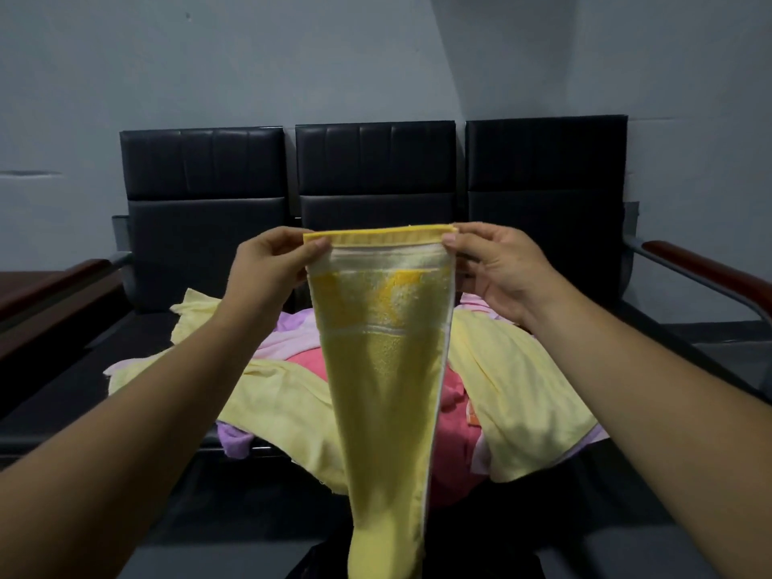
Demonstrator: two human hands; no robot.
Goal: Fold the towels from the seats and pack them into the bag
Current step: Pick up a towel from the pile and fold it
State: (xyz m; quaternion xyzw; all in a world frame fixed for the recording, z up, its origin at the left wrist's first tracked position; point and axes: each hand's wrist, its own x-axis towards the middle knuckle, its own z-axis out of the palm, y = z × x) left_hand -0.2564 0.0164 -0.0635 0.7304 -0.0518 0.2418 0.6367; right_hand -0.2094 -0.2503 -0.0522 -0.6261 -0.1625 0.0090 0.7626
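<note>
I hold a yellow towel [384, 369] up in front of me by its top hem. My left hand [271, 261] pinches the left corner and my right hand [497, 261] pinches the right corner. The towel hangs down long and narrow, its lower end dropping out of view at the bottom edge. Behind it, a heap of loose towels [522, 369] in pale yellow, pink, red and purple lies on the black seats [138, 361]. A dark shape at the bottom centre [317, 562] may be the bag; I cannot tell.
A row of three black padded chairs [376, 169] stands against a grey wall. Dark red armrests stick out at the left [54, 282] and right [706, 265] ends. The seat fronts run across the lower part of the view.
</note>
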